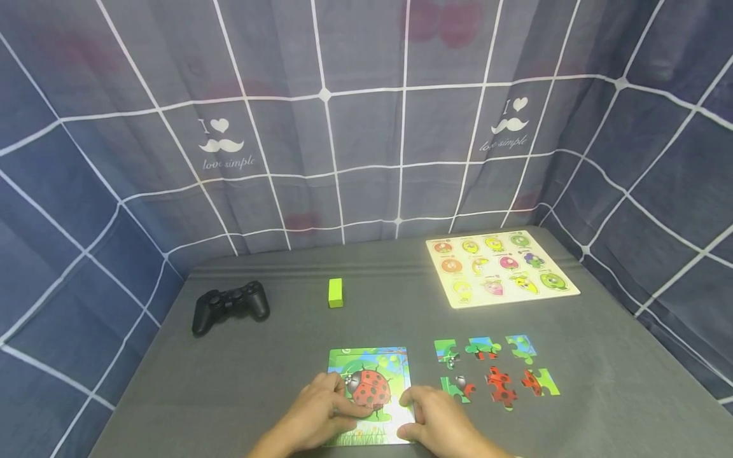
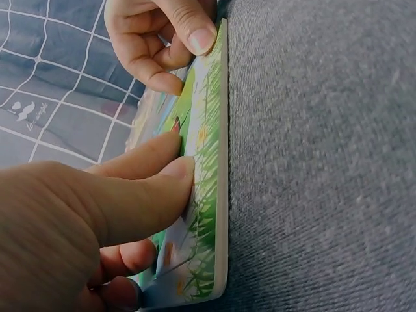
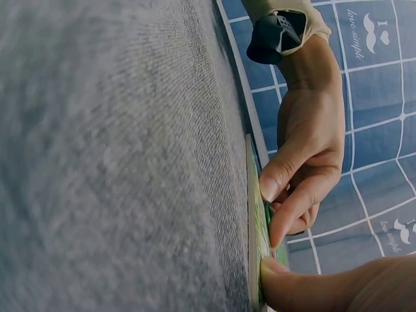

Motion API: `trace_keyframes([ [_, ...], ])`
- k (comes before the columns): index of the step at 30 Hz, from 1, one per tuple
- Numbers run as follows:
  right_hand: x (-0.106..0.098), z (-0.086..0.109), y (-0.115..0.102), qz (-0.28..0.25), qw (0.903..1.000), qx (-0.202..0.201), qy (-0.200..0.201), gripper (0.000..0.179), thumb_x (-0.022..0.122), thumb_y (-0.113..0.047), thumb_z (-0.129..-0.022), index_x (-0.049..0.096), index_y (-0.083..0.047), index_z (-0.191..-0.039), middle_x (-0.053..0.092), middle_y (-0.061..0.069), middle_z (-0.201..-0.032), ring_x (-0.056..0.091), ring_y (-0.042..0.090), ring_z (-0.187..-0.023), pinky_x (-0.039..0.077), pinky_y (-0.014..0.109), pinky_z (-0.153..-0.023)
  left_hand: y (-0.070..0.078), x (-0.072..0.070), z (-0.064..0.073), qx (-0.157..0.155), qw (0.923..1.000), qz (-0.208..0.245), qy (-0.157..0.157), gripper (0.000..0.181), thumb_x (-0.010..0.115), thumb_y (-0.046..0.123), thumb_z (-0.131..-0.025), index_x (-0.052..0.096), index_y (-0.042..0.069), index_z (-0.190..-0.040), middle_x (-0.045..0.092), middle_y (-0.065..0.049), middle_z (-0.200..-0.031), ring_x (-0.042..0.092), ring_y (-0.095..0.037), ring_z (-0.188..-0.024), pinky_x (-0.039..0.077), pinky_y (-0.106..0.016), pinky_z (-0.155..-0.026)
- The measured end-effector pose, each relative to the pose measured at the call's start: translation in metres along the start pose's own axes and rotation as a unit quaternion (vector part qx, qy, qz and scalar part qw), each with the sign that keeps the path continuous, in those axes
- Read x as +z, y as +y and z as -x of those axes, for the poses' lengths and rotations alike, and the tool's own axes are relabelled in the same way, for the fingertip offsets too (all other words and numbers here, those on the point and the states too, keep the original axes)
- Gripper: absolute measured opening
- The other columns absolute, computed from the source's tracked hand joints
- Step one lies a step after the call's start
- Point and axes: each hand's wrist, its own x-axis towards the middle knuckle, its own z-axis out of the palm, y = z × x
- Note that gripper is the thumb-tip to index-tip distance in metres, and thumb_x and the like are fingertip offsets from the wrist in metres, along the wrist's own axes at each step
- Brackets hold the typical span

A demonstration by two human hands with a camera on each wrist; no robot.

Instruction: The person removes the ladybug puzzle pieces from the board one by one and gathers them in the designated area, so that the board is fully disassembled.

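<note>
A square ladybug puzzle board [image 1: 378, 356] lies flat before me, its red spotted ladybug picture bordered by leaves and grass. My left hand [image 1: 317, 410] reaches over its lower left part. The left index finger and thumb stretch over the board and touch it, as the left wrist view shows. At the right border my right hand [image 1: 443, 420] holds the board, thumb and bent index finger on top. Loose puzzle pieces, among them a red spotted one [image 1: 501, 387] and a green-and-red one [image 1: 458, 388], lie right of the board. Both palms are hidden.
A black game controller [image 1: 230, 308] lies at the left. A lime-green block [image 1: 335, 293] stands behind the puzzle board. At the back right lies a wooden fruit board [image 1: 446, 280]. A checked curtain [image 1: 366, 140] encloses the grey table [image 1: 275, 356] at the back and sides.
</note>
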Motion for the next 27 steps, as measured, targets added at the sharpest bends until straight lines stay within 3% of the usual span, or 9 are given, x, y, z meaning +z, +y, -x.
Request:
trace_keyframes([
  [9, 0.0044, 0.0034, -0.0010, -0.003, 0.9999, -0.008, 0.007, 0.037, 0.084, -0.023, -0.075, 0.062, -0.009, -0.101, 0.046, -0.011, -0.073, 0.038, -0.005, -0.065, 0.037, 0.020, -0.060, -0.0039, 0.0006, -0.0028, -0.007, 0.9999, -0.001, -0.009, 0.024, 0.078, 0.036, -0.078, 0.075, 0.046, -0.100, 0.037, 0.018, -0.084, 0.028, 0.001, -0.080, 0.025, -0.019, -0.067],
  [17, 0.0053, 0.0049, -0.0062, -0.069, 0.9976, 0.009, -0.004, 0.041, 0.085, -0.013, -0.071, 0.057, -0.010, -0.101, 0.049, -0.004, -0.090, 0.043, -0.006, -0.064, 0.041, 0.018, -0.059, 0.0011, -0.0030, -0.0041, -0.019, 0.9994, -0.017, -0.024, 0.024, 0.080, 0.034, -0.075, 0.076, 0.045, -0.097, 0.038, 0.017, -0.083, 0.029, 0.000, -0.077, 0.026, -0.019, -0.065],
  [27, 0.0066, 0.0081, -0.0030, -0.085, 0.9962, -0.012, -0.014, 0.048, 0.084, -0.009, -0.073, 0.053, -0.007, -0.110, 0.052, -0.007, -0.085, 0.043, -0.008, -0.062, 0.041, 0.017, -0.055, -0.0011, -0.0033, -0.0050, -0.005, 0.9998, -0.009, -0.018, 0.024, 0.081, 0.033, -0.075, 0.077, 0.043, -0.097, 0.040, 0.017, -0.083, 0.030, 0.001, -0.077, 0.025, -0.019, -0.065],
])
